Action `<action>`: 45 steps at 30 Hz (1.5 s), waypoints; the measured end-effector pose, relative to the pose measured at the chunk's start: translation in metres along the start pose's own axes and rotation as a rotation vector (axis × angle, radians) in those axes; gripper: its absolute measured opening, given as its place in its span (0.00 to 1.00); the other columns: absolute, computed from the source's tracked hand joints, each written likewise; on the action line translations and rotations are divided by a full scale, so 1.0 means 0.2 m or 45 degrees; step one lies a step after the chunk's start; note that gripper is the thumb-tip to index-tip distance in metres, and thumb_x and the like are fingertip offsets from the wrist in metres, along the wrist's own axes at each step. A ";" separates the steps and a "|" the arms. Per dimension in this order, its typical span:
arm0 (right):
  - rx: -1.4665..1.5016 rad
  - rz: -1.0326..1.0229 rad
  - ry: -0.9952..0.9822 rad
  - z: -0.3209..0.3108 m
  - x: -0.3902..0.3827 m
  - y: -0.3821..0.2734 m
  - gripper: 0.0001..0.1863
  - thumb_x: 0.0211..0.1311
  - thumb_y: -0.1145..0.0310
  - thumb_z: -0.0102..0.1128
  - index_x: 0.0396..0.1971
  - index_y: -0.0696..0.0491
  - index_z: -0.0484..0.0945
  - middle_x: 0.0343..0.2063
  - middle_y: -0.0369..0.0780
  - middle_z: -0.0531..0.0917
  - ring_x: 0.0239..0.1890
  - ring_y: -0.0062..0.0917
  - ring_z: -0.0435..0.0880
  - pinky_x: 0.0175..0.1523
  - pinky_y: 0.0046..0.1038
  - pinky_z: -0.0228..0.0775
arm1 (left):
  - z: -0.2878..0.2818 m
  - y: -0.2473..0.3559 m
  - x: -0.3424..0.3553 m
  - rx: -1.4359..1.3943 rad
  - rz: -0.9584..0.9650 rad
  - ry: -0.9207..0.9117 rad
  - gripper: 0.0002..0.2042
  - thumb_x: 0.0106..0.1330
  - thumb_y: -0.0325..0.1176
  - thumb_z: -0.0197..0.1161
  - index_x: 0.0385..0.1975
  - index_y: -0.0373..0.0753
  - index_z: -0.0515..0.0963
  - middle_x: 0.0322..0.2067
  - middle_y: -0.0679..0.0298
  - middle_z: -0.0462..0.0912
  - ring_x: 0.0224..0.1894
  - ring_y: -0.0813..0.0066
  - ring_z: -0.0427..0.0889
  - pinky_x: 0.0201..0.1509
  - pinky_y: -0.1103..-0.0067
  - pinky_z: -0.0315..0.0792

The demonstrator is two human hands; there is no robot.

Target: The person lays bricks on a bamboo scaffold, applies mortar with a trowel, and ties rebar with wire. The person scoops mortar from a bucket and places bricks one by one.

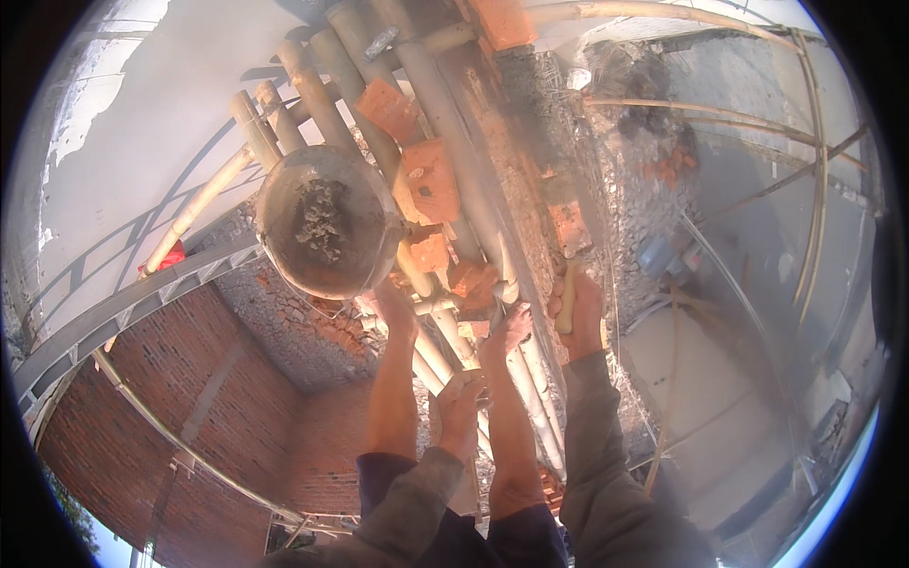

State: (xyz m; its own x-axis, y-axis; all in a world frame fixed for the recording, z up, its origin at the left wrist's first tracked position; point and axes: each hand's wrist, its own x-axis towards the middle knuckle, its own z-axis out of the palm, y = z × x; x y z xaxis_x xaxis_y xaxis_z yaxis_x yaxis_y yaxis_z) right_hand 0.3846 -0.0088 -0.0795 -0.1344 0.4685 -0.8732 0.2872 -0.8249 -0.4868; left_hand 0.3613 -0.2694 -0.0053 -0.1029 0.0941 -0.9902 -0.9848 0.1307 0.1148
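Note:
My right hand (579, 317) is closed round a pale wooden handle (565, 295), held against the top of a brick wall (530, 170) under construction. My left hand (459, 409), in a grey sleeve, is curled over something pale between my knees; what it is cannot be made out. My bare feet (396, 310) stand on the grey scaffold poles (454, 142). A round metal pan (327, 222) holding a little grey mortar rests on the poles, just left of my feet.
Several loose red bricks (431, 180) lie on the poles beside the pan. A red brick wall (189, 417) and a steel truss (123, 308) stand far below on the left. Bamboo poles (810, 170) and rubble lie below on the right.

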 end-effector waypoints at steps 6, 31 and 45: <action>-0.350 0.181 -0.622 0.08 -0.62 0.07 0.19 0.82 0.59 0.58 0.55 0.62 0.79 0.30 0.36 0.83 0.22 0.18 0.79 0.26 0.23 0.72 | -0.03 -0.04 0.03 -0.140 0.012 -0.002 0.12 0.75 0.33 0.65 0.51 0.35 0.82 0.42 0.63 0.85 0.43 0.74 0.84 0.49 0.73 0.81; -2.192 -0.421 -1.530 1.52 0.05 0.21 0.06 0.64 0.71 0.66 0.36 0.57 0.81 0.30 0.44 0.85 0.35 0.37 0.84 0.39 0.41 0.74 | -0.06 0.25 -0.02 -0.637 0.064 0.064 0.08 0.76 0.32 0.64 0.50 0.40 0.82 0.44 0.64 0.84 0.46 0.75 0.83 0.48 0.74 0.79; -1.999 -1.035 -1.318 1.48 0.03 0.15 0.08 0.63 0.70 0.66 0.30 0.58 0.78 0.25 0.42 0.82 0.28 0.34 0.85 0.33 0.37 0.76 | -0.13 0.26 -0.03 -0.614 0.081 0.111 0.16 0.75 0.33 0.66 0.57 0.33 0.78 0.45 0.61 0.85 0.45 0.74 0.84 0.51 0.73 0.79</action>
State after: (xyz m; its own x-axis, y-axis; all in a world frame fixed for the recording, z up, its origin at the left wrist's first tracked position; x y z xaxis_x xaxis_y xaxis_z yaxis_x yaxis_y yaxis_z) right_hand 0.1119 -0.1239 -0.1072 -0.8387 -0.2720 -0.4719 0.2193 0.6244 -0.7497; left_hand 0.3065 -0.2879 0.0055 -0.1560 0.0012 -0.9878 -0.9267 -0.3462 0.1460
